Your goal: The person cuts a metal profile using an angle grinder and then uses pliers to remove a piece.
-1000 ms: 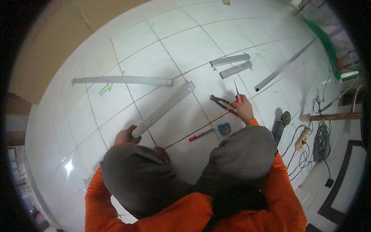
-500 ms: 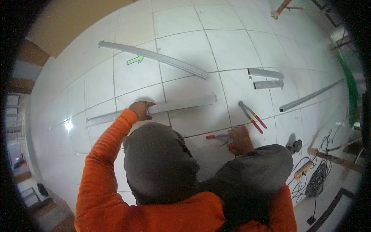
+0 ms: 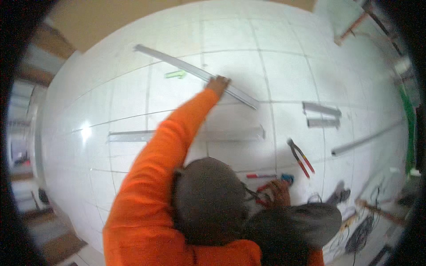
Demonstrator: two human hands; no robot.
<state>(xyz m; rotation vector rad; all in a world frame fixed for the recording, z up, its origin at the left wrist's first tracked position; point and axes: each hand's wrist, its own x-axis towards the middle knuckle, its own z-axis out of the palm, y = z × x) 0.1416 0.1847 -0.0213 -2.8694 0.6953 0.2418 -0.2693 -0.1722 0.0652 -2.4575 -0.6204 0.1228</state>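
Observation:
My left hand (image 3: 218,83) reaches far out, its fingers closed over the far grey metal channel (image 3: 182,67), which lies at a slant on the tiles. A second, longer grey channel (image 3: 230,134) lies nearer, partly hidden behind my left sleeve. Close to my knee, my right hand (image 3: 278,194) is curled around a red-handled tool (image 3: 265,198) with dark jaws, which looks like snips. Just beyond its fingers is a small blue object (image 3: 287,178), too blurred to name. A red and white marker (image 3: 261,176) lies on the floor beside the tool.
Pincers with red handles (image 3: 301,158) lie right of centre. Two short channel pieces (image 3: 323,122) and a long grey bar (image 3: 366,140) rest farther right. A green paper arrow (image 3: 175,74) lies by the far channel. Cables (image 3: 360,232) tangle at the lower right.
My left hand has left the nearer channel and moved forward and right onto the far one. The blue object now shows by my right hand. The whole view has shifted.

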